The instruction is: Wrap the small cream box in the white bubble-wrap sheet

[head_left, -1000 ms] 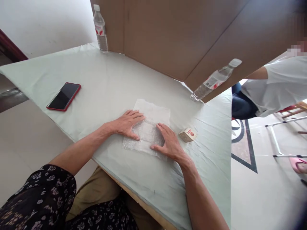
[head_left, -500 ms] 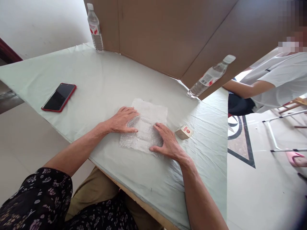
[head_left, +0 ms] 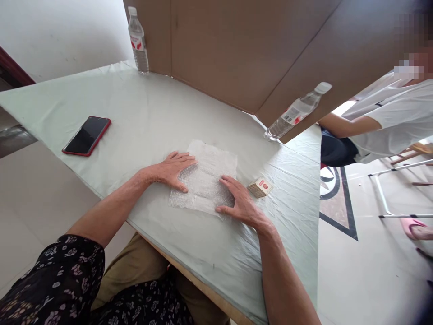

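A sheet of clear bubble wrap (head_left: 206, 174) lies flat on the cloth-covered table (head_left: 149, 122) in front of me. On its left edge rests my left hand (head_left: 172, 170), fingers spread and the thumb pointing toward the near side. My right hand (head_left: 240, 201) lies on the right edge of the sheet, with thumb and fingers apart. Neither hand grips anything. Just to the right of my right hand stands a small printed box (head_left: 260, 187), beige with a red mark on top; the hand appears not to touch it.
A phone in a red case (head_left: 87, 136) lies at the left. Two water bottles, one far left (head_left: 138, 45) and one at the right (head_left: 294, 115), stand against a tall cardboard panel (head_left: 219, 49). Beyond the panel at the right sits a person in a white shirt (head_left: 402, 108).
My left thumb has drawn slightly down and left across the bubble wrap. My right hand has shifted a little to the right. The view has moved slightly.
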{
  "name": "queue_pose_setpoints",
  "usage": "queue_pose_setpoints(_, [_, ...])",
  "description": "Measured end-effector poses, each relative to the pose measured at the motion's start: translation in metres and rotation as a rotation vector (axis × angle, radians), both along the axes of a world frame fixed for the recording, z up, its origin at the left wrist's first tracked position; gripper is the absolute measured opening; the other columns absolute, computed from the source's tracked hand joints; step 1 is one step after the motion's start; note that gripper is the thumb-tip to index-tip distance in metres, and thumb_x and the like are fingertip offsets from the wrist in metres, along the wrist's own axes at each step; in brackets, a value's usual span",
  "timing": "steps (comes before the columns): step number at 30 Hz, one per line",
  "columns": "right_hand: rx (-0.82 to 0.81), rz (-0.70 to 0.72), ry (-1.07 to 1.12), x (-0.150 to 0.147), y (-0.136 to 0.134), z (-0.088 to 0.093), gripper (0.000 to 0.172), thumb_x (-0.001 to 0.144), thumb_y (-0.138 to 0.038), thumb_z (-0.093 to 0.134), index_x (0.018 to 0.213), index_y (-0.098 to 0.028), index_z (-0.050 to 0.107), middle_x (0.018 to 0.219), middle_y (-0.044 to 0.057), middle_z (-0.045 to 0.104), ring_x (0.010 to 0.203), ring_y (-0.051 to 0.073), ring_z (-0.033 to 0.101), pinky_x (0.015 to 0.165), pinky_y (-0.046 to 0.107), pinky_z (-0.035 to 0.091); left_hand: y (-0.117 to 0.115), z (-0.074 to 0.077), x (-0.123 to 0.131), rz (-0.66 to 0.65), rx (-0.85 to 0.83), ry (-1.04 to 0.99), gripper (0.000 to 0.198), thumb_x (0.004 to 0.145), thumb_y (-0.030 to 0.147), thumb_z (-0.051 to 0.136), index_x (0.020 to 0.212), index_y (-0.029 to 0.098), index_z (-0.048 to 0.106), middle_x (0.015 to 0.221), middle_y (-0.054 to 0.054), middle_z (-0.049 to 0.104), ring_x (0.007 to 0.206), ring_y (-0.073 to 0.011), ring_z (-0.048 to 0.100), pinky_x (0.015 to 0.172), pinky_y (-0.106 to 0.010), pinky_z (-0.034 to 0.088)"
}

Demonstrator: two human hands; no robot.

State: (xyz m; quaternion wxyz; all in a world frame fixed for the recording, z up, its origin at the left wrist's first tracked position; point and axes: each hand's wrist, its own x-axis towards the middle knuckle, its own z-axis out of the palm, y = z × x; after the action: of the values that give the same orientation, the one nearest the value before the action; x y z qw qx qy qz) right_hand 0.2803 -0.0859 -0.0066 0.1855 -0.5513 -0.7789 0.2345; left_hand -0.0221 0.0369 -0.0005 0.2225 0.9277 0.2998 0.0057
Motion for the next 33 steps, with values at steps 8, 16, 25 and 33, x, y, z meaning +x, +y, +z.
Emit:
queue_pose_setpoints(8, [0.523,-0.635,0.224,0.019,-0.003,0.031,0.034,0.085,-0.044,0.065,0.113,-0.024,0.066,0.115,0.008,0.072,0.105,0.026,0.068,0.095,0.049,0.052,-0.005,0.003,0.004,0.047,0.007,-0.053,0.098,0.08,0.076,0.057,0.157,0.022,0.028,0.165,-0.015,0.029,0.155,-0.0354,0.016,0.125,-0.056,0.006])
queue_pose_setpoints(16, [0.131,-0.595,0.076,0.074,-0.001,0.013,0.063,0.069,-0.044,0.073,0.127,-0.021,0.062,0.109,0.011,0.074,0.097,0.03,0.069,0.089,0.053,0.054,-0.005,-0.002,0.006,0.031,0.05,-0.08,0.099,0.079,0.073,0.061,0.157,0.022,0.026,0.164,-0.016,0.03,0.154,-0.0369,0.018,0.124,-0.058,0.008])
queue_pose_setpoints(25, [0.252,-0.294,0.192,-0.016,0.019,0.035,0.049,0.079,-0.035,0.069,0.127,-0.024,0.063,0.125,0.009,0.07,0.104,0.025,0.068,0.09,0.042,0.056,-0.003,-0.003,0.006,0.027,0.046,-0.091,0.101,0.078,0.073,0.062,0.157,0.023,0.025,0.164,-0.016,0.029,0.155,-0.0362,0.018,0.124,-0.057,0.006])
queue_pose_setpoints(33, [0.11,-0.087,0.174,-0.048,0.043,0.008,0.06,0.08,-0.031,0.067,0.138,-0.026,0.053,0.139,0.01,0.061,0.122,0.028,0.062,0.102,0.046,0.052,-0.005,0.0,0.009,0.045,0.027,-0.079,0.102,0.076,0.069,0.067,0.157,0.021,0.026,0.165,-0.016,0.029,0.155,-0.037,0.017,0.124,-0.058,0.006])
